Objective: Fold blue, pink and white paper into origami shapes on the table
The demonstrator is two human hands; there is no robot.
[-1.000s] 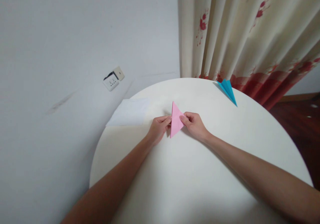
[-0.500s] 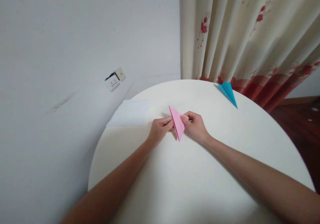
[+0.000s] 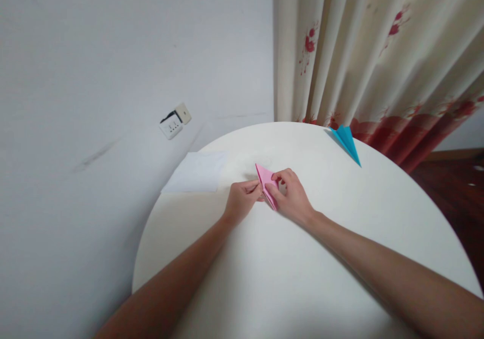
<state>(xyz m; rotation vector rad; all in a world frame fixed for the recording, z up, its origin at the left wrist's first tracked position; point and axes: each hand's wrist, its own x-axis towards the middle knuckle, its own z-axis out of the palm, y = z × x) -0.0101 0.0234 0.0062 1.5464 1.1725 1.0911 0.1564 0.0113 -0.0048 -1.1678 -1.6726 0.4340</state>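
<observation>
I see a folded pink paper, a thin matte sheet creased into a narrow pointed triangle, near the middle of the round white table and a little toward its far side. My right hand covers the paper's right half, thumb and fingers closed on its edge. My left hand pinches the paper's left edge, fingers curled together against the thumb. Whether the paper lies flat on the tabletop or is lifted just off it I cannot tell.

The tabletop is smooth and plain. A white rectangular sheet lies flat at the table's far left rim, well apart from the hands. A blue paper plane, sharply pointed, sits at the far right rim. Behind it hangs a cream pleated curtain with red flower prints. A white wall socket is on the pale wall.
</observation>
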